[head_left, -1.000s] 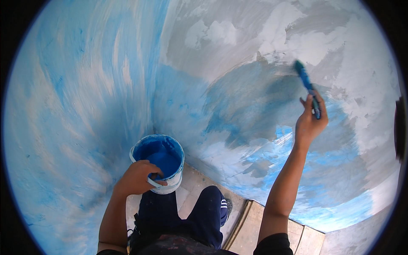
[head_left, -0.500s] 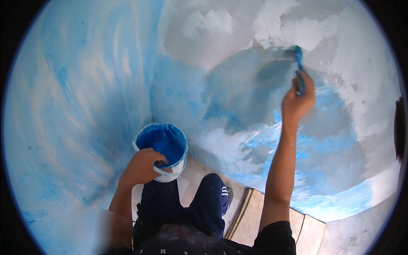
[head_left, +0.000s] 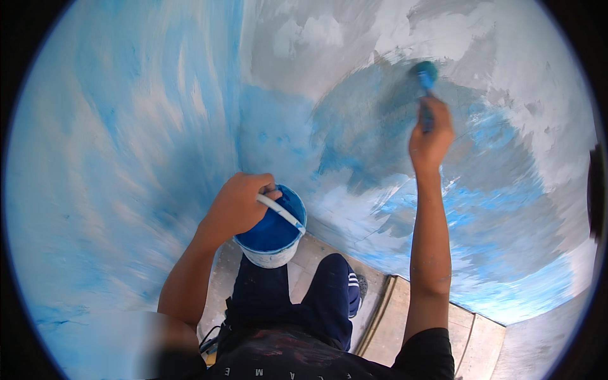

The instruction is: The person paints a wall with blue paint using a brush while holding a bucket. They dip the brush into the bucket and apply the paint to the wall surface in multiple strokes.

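The right wall [head_left: 525,69] and the left wall [head_left: 107,164] are the largest elements and meet at an inside corner. Left wall: blue and whitish streaks extend over most of the visible face; coverage is judged well advanced, though pale gaps show between strokes. Right wall: coverage is judged partial. A blue band [head_left: 272,114] lies beside the corner, a grey-blue patch [head_left: 373,120] occupies the middle, and brighter blue runs along the lower part. The upper and far-right areas show grey and white without blue; these are judged the main portion left, if blue is intended there. Below, pale boards [head_left: 437,310] lie at the foot of the right wall. The white bucket [head_left: 269,256] is positioned in front of the corner, above the person's legs, and contains blue paint [head_left: 263,235]; supply is judged sufficient to proceed. Left hand [head_left: 234,202]: fingers [head_left: 268,186] curled closed around the bucket's white handle [head_left: 282,213]. Right hand [head_left: 432,142]: fingers pinching the grip of the brush, partly blurred. The brush [head_left: 426,79] points upward at the top edge of the grey-blue patch; bristle contact with the wall cannot be confirmed owing to blur.
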`<act>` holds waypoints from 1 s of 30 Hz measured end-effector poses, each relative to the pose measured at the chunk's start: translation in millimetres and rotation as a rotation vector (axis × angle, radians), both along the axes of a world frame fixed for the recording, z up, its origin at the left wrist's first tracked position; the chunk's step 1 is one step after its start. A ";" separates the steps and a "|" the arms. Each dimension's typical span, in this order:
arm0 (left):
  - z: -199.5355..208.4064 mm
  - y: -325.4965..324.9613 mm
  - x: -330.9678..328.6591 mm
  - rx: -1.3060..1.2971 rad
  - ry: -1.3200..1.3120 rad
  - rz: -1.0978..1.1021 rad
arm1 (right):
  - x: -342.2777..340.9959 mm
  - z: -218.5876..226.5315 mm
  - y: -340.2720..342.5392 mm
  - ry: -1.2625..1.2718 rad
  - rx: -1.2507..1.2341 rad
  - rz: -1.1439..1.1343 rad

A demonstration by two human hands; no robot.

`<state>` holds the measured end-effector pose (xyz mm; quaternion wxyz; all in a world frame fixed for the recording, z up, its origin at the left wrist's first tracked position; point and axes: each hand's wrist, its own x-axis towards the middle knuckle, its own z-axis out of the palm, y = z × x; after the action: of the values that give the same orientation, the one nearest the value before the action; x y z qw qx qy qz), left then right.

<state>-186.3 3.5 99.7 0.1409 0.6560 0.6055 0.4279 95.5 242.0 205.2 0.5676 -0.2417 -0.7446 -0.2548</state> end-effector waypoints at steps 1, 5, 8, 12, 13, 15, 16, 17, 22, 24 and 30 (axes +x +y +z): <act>1.7 9.2 4.3 -0.024 0.073 -0.013 | 0.5 -11.4 5.6 -0.087 -0.026 -0.019; 31.0 23.2 3.6 -0.058 0.372 -0.055 | -23.4 -19.7 -15.8 -0.259 -0.485 0.261; 75.5 26.3 -1.2 -0.109 0.530 -0.071 | -23.6 0.6 -48.4 -0.126 -0.793 0.479; 108.4 19.0 4.7 -0.161 0.673 -0.098 | -21.9 4.0 -108.3 0.267 -0.955 0.886; 109.4 15.4 9.9 -0.162 0.746 -0.085 | -20.5 -11.8 -118.4 0.333 -0.939 0.988; 106.7 12.7 20.4 -0.155 0.875 -0.081 | -10.7 -45.6 -135.9 0.463 -0.901 1.160; 102.8 14.9 21.0 -0.156 0.908 -0.109 | -4.5 -66.2 -144.2 0.534 -0.874 1.184; 98.3 16.2 17.1 -0.160 0.941 -0.131 | -5.4 -90.9 -152.2 0.717 -0.918 1.230; 72.2 13.3 -8.6 -0.289 1.000 -0.194 | 3.4 -228.0 -178.4 1.385 -1.335 1.146; 62.5 7.5 -0.9 -0.257 1.004 -0.185 | 21.6 -246.9 -195.7 1.472 -1.380 1.063; 53.1 -16.8 30.9 -0.320 0.599 -0.247 | 60.2 -258.8 -223.7 1.519 -1.452 0.874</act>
<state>-155.4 -13.3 152.8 0.1090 0.7901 0.5955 0.0963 155.7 18.3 -53.6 0.6381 -0.3250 -0.2003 0.6687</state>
